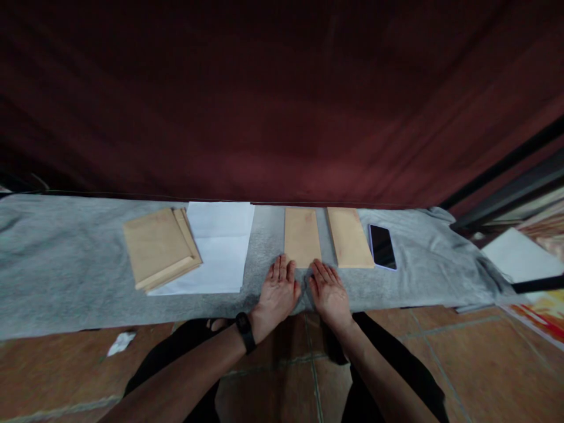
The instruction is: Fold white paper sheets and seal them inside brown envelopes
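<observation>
A brown paper envelope [302, 235] lies flat on the grey cloth, straight in front of me. My left hand [279, 288] rests palm down at its lower left corner, fingers stretched out. At the lower right corner lies my right hand [328, 291], also flat, with its fingertips by the envelope's edge. Neither hand grips anything. Just to the right is a second stack of brown envelopes [350, 238]. Farther left, larger brown envelopes [158, 247] overlap white paper sheets [222, 244].
A phone [383, 247] with a dark screen lies right of the envelopes. The grey cloth [414, 252] covers a long narrow surface, with a dark red curtain [282, 117] behind it. Crumpled white tissue [120, 343] is on the tiled floor; dark metal bars [511, 164] stand at right.
</observation>
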### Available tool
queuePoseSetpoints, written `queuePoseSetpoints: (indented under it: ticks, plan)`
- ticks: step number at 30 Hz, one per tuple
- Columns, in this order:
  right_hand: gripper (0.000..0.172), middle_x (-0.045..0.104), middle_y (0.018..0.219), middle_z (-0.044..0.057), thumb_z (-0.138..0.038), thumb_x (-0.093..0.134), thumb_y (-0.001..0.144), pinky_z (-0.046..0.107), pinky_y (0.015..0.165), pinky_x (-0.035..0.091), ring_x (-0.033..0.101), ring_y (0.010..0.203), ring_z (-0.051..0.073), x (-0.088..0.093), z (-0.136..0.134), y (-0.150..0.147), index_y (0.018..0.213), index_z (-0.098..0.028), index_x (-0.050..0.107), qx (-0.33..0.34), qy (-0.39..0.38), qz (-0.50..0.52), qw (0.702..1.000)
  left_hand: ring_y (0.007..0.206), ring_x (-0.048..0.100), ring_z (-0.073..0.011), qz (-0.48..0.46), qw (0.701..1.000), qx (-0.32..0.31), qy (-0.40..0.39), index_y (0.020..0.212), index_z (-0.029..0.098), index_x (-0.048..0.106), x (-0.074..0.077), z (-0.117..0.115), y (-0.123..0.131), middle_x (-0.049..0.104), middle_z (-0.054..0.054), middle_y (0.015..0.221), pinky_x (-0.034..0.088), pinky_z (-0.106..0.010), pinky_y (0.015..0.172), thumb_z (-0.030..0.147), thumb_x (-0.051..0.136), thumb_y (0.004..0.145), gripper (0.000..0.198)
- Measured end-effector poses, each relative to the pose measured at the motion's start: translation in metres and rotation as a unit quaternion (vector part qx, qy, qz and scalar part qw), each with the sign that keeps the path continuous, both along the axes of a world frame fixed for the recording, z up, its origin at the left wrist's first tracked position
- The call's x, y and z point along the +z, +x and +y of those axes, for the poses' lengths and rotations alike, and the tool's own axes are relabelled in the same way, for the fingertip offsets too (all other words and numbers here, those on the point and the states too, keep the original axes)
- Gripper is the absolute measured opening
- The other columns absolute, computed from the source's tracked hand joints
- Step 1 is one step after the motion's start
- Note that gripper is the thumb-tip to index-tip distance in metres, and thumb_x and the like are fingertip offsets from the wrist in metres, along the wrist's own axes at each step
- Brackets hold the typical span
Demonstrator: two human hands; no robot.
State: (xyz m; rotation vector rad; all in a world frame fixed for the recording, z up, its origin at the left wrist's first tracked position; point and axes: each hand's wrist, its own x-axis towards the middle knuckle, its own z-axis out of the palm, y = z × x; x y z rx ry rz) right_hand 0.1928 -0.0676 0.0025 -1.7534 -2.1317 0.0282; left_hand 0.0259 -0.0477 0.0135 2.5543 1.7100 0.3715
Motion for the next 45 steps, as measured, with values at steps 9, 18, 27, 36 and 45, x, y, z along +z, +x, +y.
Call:
queuePoseSetpoints:
  ticks: [9,18,27,36,45]
  plan:
    - [0.038,0.061,0.133,0.015,-0.024,0.044,0.1,0.044,0.105,0.04,0.055,0.119,0.029,0.009,0.006,-0.009,0.133,-0.012,0.058,-0.019,-0.012,-0.028,0.999,0.122,0.056,-0.0273,-0.115,0.993,-0.021,0.0,0.131,0.015,0.056,0.002,0.023,-0.015,0.063,-0.015,0.128,0.044,-0.046,0.106,0.018,0.046,0.091,0.041]
    - [0.029,0.065,0.113,0.013,-0.028,0.049,0.098,0.041,0.093,0.044,0.058,0.104,0.028,0.023,0.016,-0.023,0.122,-0.017,0.061,-0.044,-0.013,-0.059,0.997,0.072,0.062,-0.0151,-0.514,0.833,0.082,-0.19,0.142,0.018,0.042,-0.006,0.05,-0.008,0.063,0.0,0.085,0.052,-0.03,0.069,0.02,0.056,0.083,0.061]
    - [0.035,0.067,0.106,0.013,-0.015,0.038,0.097,0.031,0.076,0.051,0.065,0.089,0.022,0.034,0.04,-0.01,0.122,-0.017,0.063,-0.087,-0.002,0.103,0.991,0.087,0.066,-0.0152,-0.597,0.757,-0.005,-0.263,0.145,0.024,0.04,0.031,0.043,0.001,0.064,-0.005,0.106,0.055,-0.028,0.075,0.035,0.066,0.085,0.066]
    - [0.034,0.066,0.063,-0.001,-0.05,0.074,0.072,0.029,0.064,0.055,0.062,0.057,0.015,0.028,0.044,-0.03,0.067,-0.019,0.063,-0.126,-0.117,0.731,0.66,0.085,0.071,-0.0204,-0.627,0.667,0.038,-0.4,0.127,0.017,0.058,0.024,0.035,-0.003,0.073,-0.01,0.099,0.056,-0.032,0.074,0.05,0.07,0.083,0.057]
    - [0.033,0.074,0.074,0.005,-0.046,0.082,0.065,0.035,0.078,0.059,0.072,0.073,0.02,0.022,0.035,-0.029,0.073,-0.018,0.067,-0.093,-0.235,0.769,0.587,0.058,0.064,-0.0121,-0.619,0.702,0.078,-0.342,0.103,0.015,0.064,0.011,0.047,-0.003,0.071,-0.002,0.075,0.048,-0.022,0.055,0.033,0.072,0.075,0.034]
